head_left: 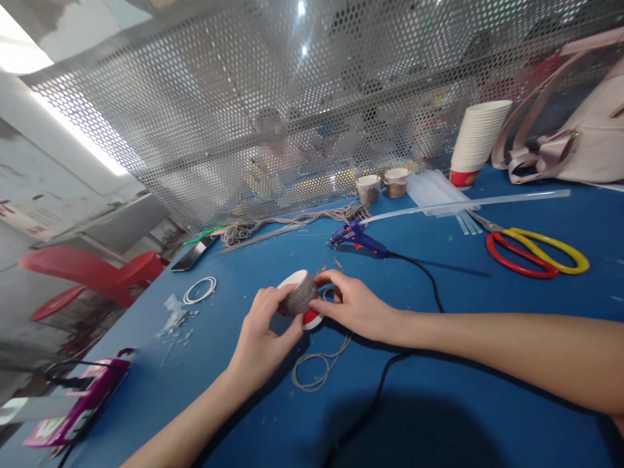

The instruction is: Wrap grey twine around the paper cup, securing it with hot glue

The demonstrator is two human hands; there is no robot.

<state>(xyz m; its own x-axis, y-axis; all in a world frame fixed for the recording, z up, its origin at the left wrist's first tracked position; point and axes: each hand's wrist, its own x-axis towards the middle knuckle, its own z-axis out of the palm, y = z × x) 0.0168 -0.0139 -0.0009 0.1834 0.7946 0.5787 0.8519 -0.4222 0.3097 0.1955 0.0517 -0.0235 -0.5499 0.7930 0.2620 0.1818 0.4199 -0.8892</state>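
Both hands are closed on a paper cup [299, 296] that lies tipped on its side, just above the blue desk [487, 325] in front of me. My left hand [260, 331] cradles it from below with fingers curled around the body. My right hand [358, 305] pinches at the base end, where a red band still shows. Grey cord is wound in tight, close rows over most of the cup's wall, leaving the white rim bare, so I judge the wrapping well along with only the red strip uncovered. The loose cord [316, 370] trails off in a slack loop on the desk below my hands. Another turn would, I think, call for a taut line, each row pressed snug against the last, and a steady roll from the left hand. The cord looks rough and fibrous against the smooth paper. Beyond the cup lies a blue glue gun [358, 242] with a long clear stick in its back and a black cable [429, 279] running toward me. Farther out are red-and-yellow scissors [536, 250], a stack of paper cups [478, 140], two small cups already cord-covered [369, 188] and a tangled cord bundle [292, 224] by the perforated metal screen [195, 97].
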